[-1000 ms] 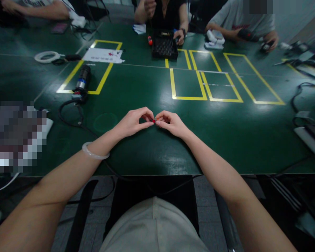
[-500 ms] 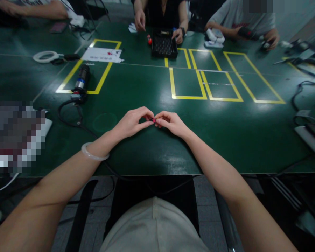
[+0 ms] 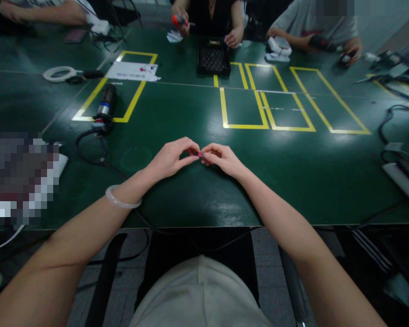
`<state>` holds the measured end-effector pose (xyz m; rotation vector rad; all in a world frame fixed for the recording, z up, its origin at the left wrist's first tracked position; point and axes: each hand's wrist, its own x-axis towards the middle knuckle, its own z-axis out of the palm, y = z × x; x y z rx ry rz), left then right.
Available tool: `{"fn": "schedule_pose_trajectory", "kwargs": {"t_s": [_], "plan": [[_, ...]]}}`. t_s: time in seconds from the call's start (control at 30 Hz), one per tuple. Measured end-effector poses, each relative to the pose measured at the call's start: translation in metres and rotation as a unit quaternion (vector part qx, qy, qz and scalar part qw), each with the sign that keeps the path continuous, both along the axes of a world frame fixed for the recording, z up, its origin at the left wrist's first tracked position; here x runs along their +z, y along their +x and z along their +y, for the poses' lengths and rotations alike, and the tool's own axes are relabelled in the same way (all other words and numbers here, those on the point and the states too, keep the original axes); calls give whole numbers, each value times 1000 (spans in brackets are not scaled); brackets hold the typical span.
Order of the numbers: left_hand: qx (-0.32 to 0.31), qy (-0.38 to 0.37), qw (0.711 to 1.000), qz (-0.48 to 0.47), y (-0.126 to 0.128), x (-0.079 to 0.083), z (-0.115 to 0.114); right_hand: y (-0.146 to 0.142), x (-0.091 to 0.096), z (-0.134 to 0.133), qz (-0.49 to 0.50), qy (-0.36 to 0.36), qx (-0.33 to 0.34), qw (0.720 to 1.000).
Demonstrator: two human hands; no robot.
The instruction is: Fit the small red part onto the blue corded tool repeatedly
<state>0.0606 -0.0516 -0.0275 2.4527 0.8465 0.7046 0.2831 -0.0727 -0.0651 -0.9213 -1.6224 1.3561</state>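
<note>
Just above the green table [image 3: 204,195], my two hands meet fingertip to fingertip. Between them is a small red and dark piece [image 3: 200,155], too small and too covered by fingers for its kind to be told. My left hand [image 3: 175,158] pinches it from the left with thumb and fingers, the wrist wearing a pale bangle [image 3: 122,198]. From the right, my right hand [image 3: 221,159] pinches at the same piece, thumb against forefinger.
Yellow tape rectangles [image 3: 246,126] mark the table. A black cylindrical device [image 3: 107,97] with a cable lies left, beside a paper sheet [image 3: 131,71]. Across sit other people, one with a black tray [image 3: 214,68] and a red-ended tool [image 3: 179,20]. Cables lie at right.
My hands stay almost in place, with the red piece shifted very slightly between the fingertips. Across the table, a person has lifted the red-ended tool from beside the black tray.
</note>
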Motion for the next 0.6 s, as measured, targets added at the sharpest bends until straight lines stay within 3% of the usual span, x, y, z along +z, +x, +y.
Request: {"fn": "schedule_pose_trajectory", "kwargs": {"t_s": [0.23,0.4,0.6], "plan": [[13,-20,1000,-13,-1,-4,2,0,-4,2,5,16,-19,1000],[22,-61,998,-18,0,-6,4,0,-5,1,-35,67,-43,996],[18,-51,998,-13,0,-5,4,1,-6,0,-68,129,-41,988]]}}
